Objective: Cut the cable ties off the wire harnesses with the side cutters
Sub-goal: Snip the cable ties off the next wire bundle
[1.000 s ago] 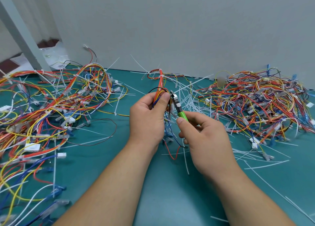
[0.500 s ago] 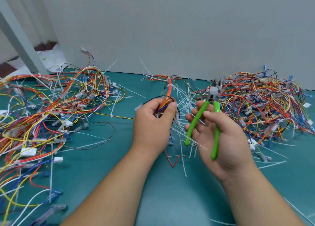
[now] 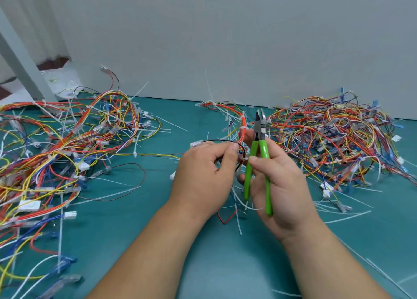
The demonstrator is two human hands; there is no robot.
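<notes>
left pile: big heap of tied harnesses (image 3: 67, 145) sprawled over the left of the worktop (image 3: 158, 219), nobody touching it

left hand (image 3: 203, 177): grip clenched round one small harness (image 3: 242, 136); its orange wires run off toward the far side

step: looks like a gap between snips to me, with the cutters off the wire and lining up the next tie

side cutters (image 3: 260, 134): mid-scene, just right of that harness; long axis near-to-far, steel nose pointing far and up, blades a touch apart

right hand (image 3: 279, 186): grip wrapped round the green handles

next move: I'd guess tip the nose left onto the white tie (image 3: 243, 127) and slip a blade under without nicking insulation

right pile (image 3: 334, 141): another heap at far right, snipped ties scattered near it
</notes>
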